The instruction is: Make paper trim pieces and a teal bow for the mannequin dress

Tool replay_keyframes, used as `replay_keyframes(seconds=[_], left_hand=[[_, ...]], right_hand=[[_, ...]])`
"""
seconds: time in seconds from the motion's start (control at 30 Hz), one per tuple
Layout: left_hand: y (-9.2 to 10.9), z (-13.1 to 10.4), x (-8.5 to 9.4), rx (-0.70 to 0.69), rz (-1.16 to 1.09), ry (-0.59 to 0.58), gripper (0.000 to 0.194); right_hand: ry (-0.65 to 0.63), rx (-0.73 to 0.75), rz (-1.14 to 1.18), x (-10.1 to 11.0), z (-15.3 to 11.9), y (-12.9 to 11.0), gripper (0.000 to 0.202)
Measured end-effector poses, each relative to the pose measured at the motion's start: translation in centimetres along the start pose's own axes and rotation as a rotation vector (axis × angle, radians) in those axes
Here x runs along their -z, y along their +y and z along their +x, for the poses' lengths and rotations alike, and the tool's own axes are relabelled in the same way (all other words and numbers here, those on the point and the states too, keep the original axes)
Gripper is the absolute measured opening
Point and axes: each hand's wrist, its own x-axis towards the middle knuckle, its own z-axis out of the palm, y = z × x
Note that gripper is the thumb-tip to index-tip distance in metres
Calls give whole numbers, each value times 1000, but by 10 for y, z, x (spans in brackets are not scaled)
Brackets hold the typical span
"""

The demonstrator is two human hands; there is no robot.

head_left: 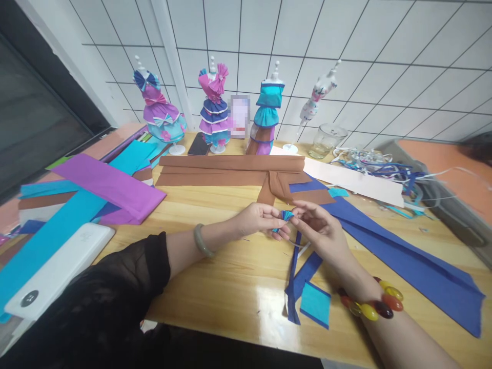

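Observation:
Between the fingertips of both hands is a small pleated piece of blue and turquoise paper (pixel 286 216), gathered into folds. My left hand (pixel 261 219) pinches it from the left, and my right hand (pixel 317 225) pinches its right side. A thin strand, partly hidden by the fingers, curves below the right hand. Under the hands lie a narrow dark blue strip (pixel 293 271), a wider blue strip (pixel 309 271) and a turquoise square with blue edges (pixel 315 303). Brown crepe paper (pixel 230 170) stretches across the table beyond the hands.
Dress forms in paper outfits (pixel 163 113) stand along the back, beside a bare printed form (pixel 319 95). A glass jar (pixel 326 142) and a heap of scraps (pixel 378 166) are back right. Long blue paper (pixel 407 256) lies right; purple paper (pixel 111 184) and a white power bank (pixel 61 266) left.

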Motion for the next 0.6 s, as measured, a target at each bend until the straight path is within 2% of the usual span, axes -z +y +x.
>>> replay_keyframes(seconds=[0.23,0.43,0.6], left_hand=[[-2,1,0,-62,-23,46,42],[-7,2,-1,-112,103,96,40],[-6,1,-7,-115,157,191,40]], right_hand=[[-5,-20,1,-2,0,-7,35],[-23,-20,-25,-6,-1,-7,37],[-7,-11,-45,-7,0,-4,38]])
